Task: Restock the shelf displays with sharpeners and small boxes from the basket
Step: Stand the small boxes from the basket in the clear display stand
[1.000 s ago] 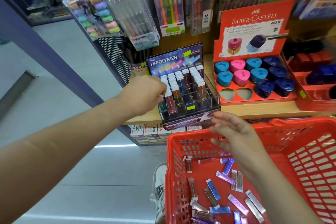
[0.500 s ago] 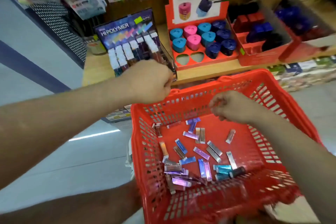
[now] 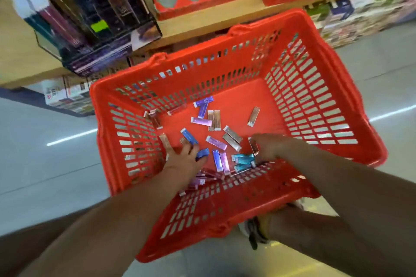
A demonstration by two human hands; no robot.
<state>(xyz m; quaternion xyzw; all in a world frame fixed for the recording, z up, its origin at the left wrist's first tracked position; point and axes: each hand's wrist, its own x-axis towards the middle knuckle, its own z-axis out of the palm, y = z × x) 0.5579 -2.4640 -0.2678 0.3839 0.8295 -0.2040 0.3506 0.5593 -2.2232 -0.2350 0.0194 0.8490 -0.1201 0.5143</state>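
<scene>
Head view looks straight down into the red basket (image 3: 243,96), which sits in front of the wooden shelf (image 3: 225,21). Both hands are inside it, low against the near wall.

The right hand (image 3: 269,149) has its grip closed in a pinch on a copper box (image 3: 254,146), which stands on end at the fingertips. The left hand (image 3: 183,157) has its fingers spread downward among the small boxes (image 3: 216,143) on the basket floor, with the thumb against a blue box (image 3: 202,154). Whether that grip has actually taken hold of anything I cannot tell. The other boxes, purple, blue, teal and copper, lie loose across the floor, thickest near the hands.

On the shelf above, the red sharpener display (image 3: 202,5) shows two empty heart-shaped slots, and the black lead-case display (image 3: 90,18) stands just to its left.

Half a second ago the left hand was a fist held above the basket's far left corner and the right hovered over the middle. Both have since dropped to the bottom, and the camera has tilted down.
</scene>
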